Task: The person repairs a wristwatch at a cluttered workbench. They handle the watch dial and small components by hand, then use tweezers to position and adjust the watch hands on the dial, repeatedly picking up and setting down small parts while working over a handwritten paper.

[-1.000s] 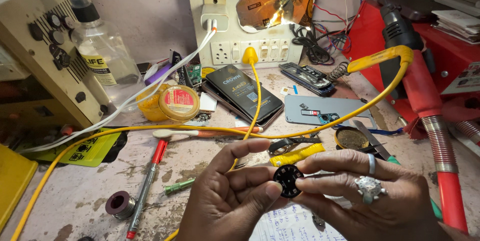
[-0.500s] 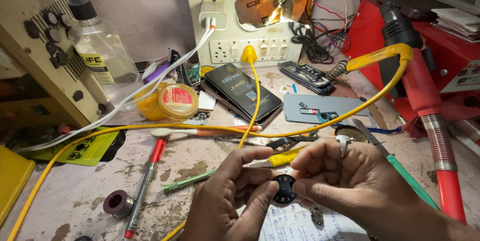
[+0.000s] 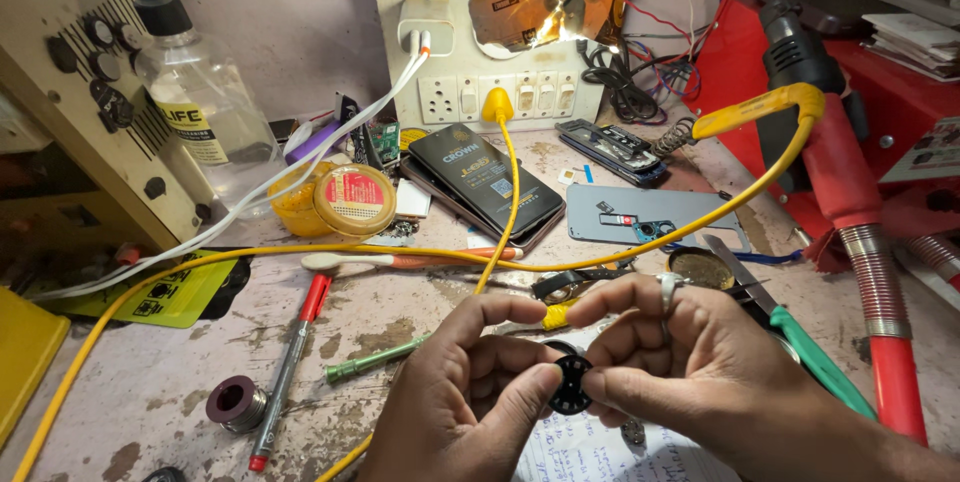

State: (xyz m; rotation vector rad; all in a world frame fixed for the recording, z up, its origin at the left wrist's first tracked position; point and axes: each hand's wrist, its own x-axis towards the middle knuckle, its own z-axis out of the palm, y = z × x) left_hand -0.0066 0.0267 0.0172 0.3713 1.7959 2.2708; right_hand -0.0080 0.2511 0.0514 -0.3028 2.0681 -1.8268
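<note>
Small black perforated disc sits pinched between the left hand and right hand, thumbs and forefingers closed on its rim, over the bench's near edge. Holding it well likely means light, even pressure at the rim, face kept visible. Toward the back left, a yellow tub leans under its red-labelled lid; contents unclear.

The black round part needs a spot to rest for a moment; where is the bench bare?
Bare bench lies left of the red-tipped pen, around the solder spool. Behind the hands, phones, cables and tools crowd the surface.
</note>
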